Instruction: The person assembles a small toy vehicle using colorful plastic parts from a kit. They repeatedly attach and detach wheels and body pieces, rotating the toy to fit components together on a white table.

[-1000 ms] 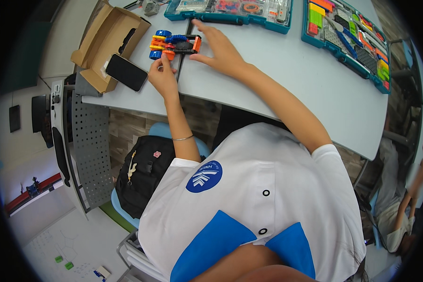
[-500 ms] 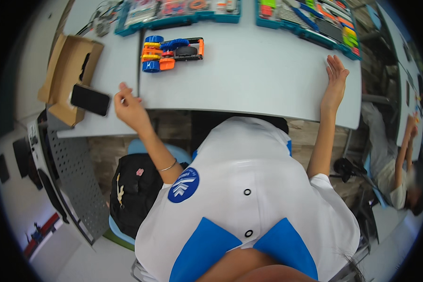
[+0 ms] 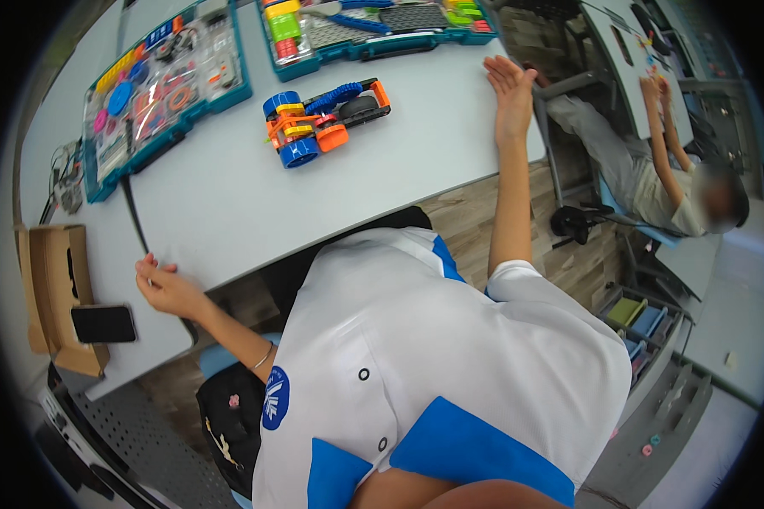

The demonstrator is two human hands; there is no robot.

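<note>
A toy vehicle [image 3: 327, 119] built of blue, yellow, orange and black parts stands on the white table [image 3: 229, 204], between and beyond my hands. My left hand [image 3: 171, 288] rests at the table's near edge, fingers loosely bent and apart, with nothing seen in it. To its left, a black phone [image 3: 103, 324] leans on a cardboard box [image 3: 64, 284], whose lid is up. My right hand [image 3: 511, 95] is held at the table's right edge, palm turned inward and fingers stretched out, empty. Neither hand touches the vehicle.
Two teal cases of building parts lie at the back, a left case [image 3: 174, 127] and a right case [image 3: 306, 68]. Grey cables [image 3: 66, 182] lie at the far left. A black backpack [image 3: 229, 416] sits on a chair at my left. Another person [image 3: 637, 182] works at a table on the right.
The view has turned to the right, so the table appears tilted and more of both cases shows. Both hands stay empty by the table's edges; the vehicle stays on the table.
</note>
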